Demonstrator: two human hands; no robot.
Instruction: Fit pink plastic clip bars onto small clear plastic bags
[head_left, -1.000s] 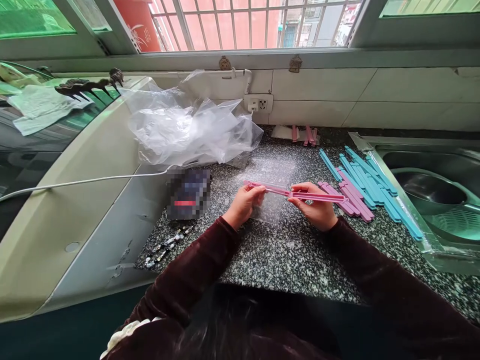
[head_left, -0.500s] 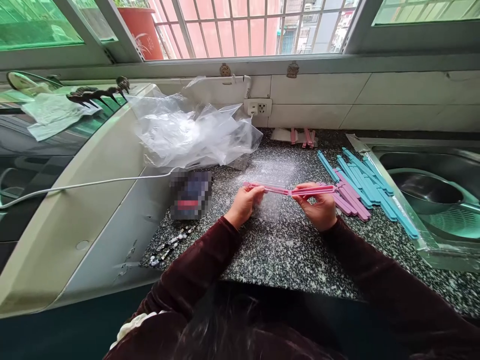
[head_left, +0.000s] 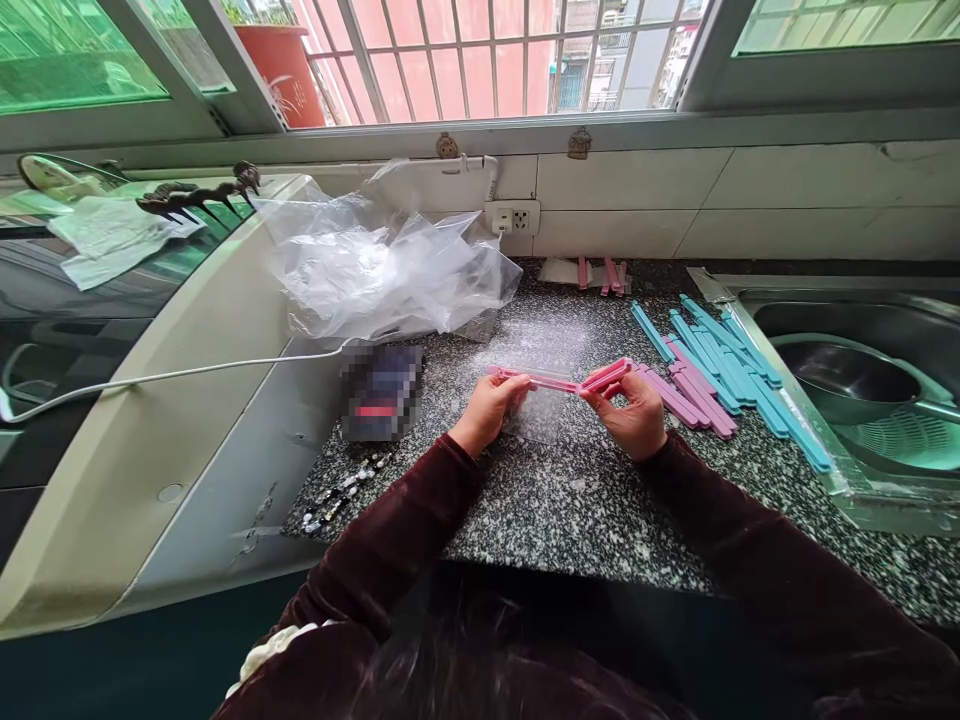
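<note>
A long pink plastic bag sealing clip is held just above the countertop, spanning both hands. My left hand pinches its left arm between thumb and fingers. My right hand grips the other arm close to the hinge-like joint in the middle, and that arm angles upward to the right. Beneath the clip lies a small clear plastic bag, partly covered by my left hand. Right of my right hand, several pink clips lie in a loose pile beside several turquoise clips.
A heap of clear plastic bags lies at the back left, near a blurred phone-like object and a white cable. A steel sink holding a pan is at right. More pink clips lie by the wall.
The clip's right arm has folded inward, from nearly straight to an upward angle. My right hand has turned slightly with it, while my left hand keeps its place.
</note>
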